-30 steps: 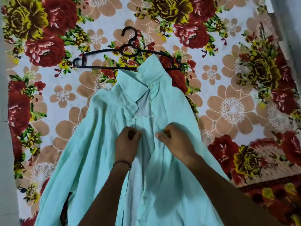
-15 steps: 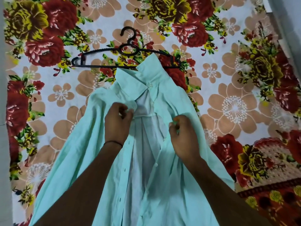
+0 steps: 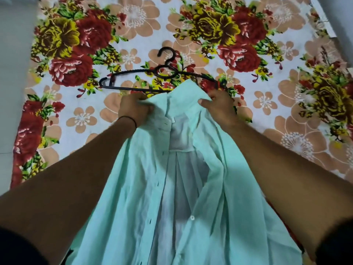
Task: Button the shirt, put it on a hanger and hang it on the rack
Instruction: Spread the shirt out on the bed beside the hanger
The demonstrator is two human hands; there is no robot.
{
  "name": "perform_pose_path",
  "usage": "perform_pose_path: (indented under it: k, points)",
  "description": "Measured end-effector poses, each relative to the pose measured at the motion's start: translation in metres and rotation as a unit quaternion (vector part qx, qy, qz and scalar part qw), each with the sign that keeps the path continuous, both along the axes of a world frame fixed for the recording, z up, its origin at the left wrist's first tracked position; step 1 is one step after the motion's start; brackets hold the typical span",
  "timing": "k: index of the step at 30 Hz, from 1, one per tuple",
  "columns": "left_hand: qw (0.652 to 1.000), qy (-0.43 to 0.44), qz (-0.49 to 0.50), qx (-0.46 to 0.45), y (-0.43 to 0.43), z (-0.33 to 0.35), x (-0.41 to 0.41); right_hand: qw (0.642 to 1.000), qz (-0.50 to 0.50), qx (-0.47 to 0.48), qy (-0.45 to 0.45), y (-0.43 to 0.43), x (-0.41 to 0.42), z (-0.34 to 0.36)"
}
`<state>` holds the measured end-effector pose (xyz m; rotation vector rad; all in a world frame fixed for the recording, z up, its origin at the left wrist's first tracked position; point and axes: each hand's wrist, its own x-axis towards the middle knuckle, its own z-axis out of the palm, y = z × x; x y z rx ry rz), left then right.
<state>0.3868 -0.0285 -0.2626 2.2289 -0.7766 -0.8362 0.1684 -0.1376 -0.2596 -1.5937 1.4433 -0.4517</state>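
A mint-green shirt (image 3: 133, 197) lies front-up on the floral bedsheet, its placket open down the middle so the pale inside shows. One white button (image 3: 192, 217) is visible on the right placket. My left hand (image 3: 133, 109) grips the left side of the collar. My right hand (image 3: 217, 104) pinches the right side of the collar. A black plastic hanger (image 3: 133, 72) lies flat just beyond the collar, hook pointing away from me; the shirt covers part of its lower bar.
The floral bedsheet (image 3: 277, 104) spreads across the whole view. A grey floor strip (image 3: 13, 73) runs along the left edge, and a pale edge (image 3: 336, 14) shows at the top right. No rack is in view.
Both hands have moved up from the shirt's chest area to the collar, spreading apart. The placket has opened wider, and the collar is drawn up toward the hanger.
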Motion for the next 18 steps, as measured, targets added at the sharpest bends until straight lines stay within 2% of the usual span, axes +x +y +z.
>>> perform_pose_path:
  k: [2,4,6,10,12,16,18]
  points:
    - [0.989,0.107,0.072,-0.078,0.002,0.01,0.007,0.996,-0.026,-0.008,-0.087,-0.003,0.0,0.007]
    - [0.969,0.154,0.105,-0.162,0.001,0.02,0.012,0.985,-0.051,0.001,-0.165,-0.007,0.001,0.015]
    - [0.964,0.153,0.09,-0.199,-0.001,0.023,0.012,0.984,-0.062,0.007,-0.166,-0.008,0.005,0.016]
    - [0.964,0.193,0.004,-0.181,0.004,0.02,0.004,0.989,-0.031,0.069,-0.126,0.005,0.007,0.015]
    - [0.966,0.169,-0.008,-0.195,0.015,0.024,0.0,0.994,-0.031,0.021,-0.104,0.02,0.001,0.018]
    - [0.973,0.071,0.004,-0.22,0.064,0.042,-0.027,0.986,-0.054,-0.149,-0.046,0.086,-0.02,0.028]
    - [0.978,0.038,0.007,-0.205,0.102,0.046,-0.051,0.982,-0.071,-0.167,-0.049,0.131,-0.033,0.032]
